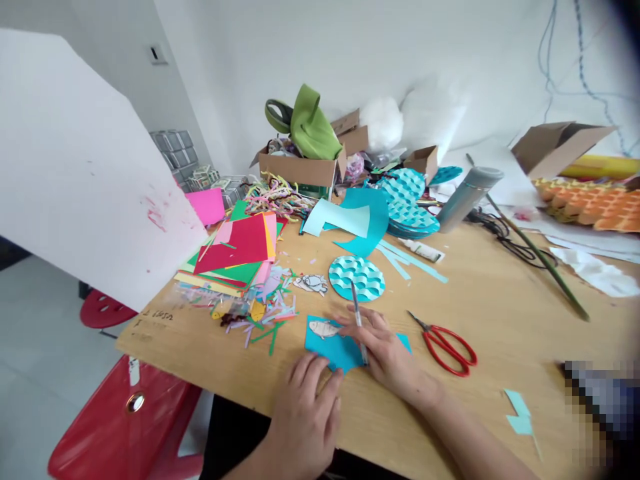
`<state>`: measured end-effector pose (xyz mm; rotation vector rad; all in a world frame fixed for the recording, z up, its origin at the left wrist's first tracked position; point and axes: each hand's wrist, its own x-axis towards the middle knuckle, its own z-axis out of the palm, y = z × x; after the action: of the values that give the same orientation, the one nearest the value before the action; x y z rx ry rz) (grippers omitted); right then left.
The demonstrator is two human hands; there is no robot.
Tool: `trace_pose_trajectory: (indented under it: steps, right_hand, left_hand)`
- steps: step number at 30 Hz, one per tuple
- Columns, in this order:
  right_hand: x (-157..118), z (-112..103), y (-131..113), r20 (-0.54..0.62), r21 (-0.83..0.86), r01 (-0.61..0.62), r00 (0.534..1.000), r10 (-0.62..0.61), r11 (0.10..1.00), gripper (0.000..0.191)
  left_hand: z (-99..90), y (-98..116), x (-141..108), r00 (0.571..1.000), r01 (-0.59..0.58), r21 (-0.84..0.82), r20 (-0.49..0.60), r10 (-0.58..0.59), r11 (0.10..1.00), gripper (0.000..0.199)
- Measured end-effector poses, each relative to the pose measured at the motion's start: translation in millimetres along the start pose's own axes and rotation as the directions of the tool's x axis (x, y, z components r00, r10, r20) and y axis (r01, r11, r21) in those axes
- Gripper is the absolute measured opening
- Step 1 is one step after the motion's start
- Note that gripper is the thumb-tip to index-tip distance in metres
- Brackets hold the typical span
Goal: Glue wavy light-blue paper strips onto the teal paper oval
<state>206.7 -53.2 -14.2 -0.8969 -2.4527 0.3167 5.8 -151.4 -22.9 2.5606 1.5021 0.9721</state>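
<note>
A blue sheet of paper (320, 345) lies near the table's front edge, with a white paper fish cutout (324, 329) on it. My right hand (383, 347) has a pen (357, 310) tucked between its fingers, and its fingertips rest at the fish's tail end. At the lower left edge of the sheet, my left hand (306, 407) lies with fingers stretched onto the table and paper, holding nothing. Just behind sits a round disc of wavy blue paper strips (357, 279). Another fish cutout (311, 284) is left of the disc. Red-handled scissors (447, 347) lie right of my right hand.
Coloured paper sheets (235, 247) and paper scraps (273, 303) spread at left beside a white board (90, 167). Behind are a cardboard box (297, 167), stacked blue discs (410, 207), a grey cylinder (470, 197) and a glue bottle (424, 251). A red stool (120, 427) stands below left.
</note>
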Motion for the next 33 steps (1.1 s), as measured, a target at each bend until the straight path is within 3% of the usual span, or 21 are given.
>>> trace_pose_trajectory:
  steps: [4,10,16,23,33]
  right_hand:
    - [-4.5,3.7,-3.3,0.075,-0.006,0.040,0.996,-0.039,0.999,0.041]
    - [-6.2,8.4,-7.8,0.104,0.000,0.064,0.993,-0.064,0.998,0.033]
    - [-8.7,1.7,-11.6,0.122,0.089,0.032,0.992,-0.043,0.996,0.043]
    - [-9.8,-0.5,-21.2,0.189,0.170,0.032,0.980,-0.065,0.985,0.035]
    - [-11.0,-3.0,-16.2,0.133,0.178,0.025,0.990,-0.049,0.984,0.043]
  left_hand:
    - [14.1,2.1,-8.0,1.000,0.008,0.009,0.008,-0.008,1.000,0.033]
    - [13.4,0.4,-3.8,0.999,-0.034,0.029,-0.001,0.034,0.999,0.030]
    - [15.2,1.5,-3.9,0.999,-0.051,0.042,-0.018,0.051,0.998,0.029]
    - [14.5,2.7,-2.5,0.999,-0.035,0.042,-0.027,0.036,0.999,0.030]
    - [12.9,-0.1,-4.5,0.997,-0.076,0.072,0.011,0.075,0.995,0.035]
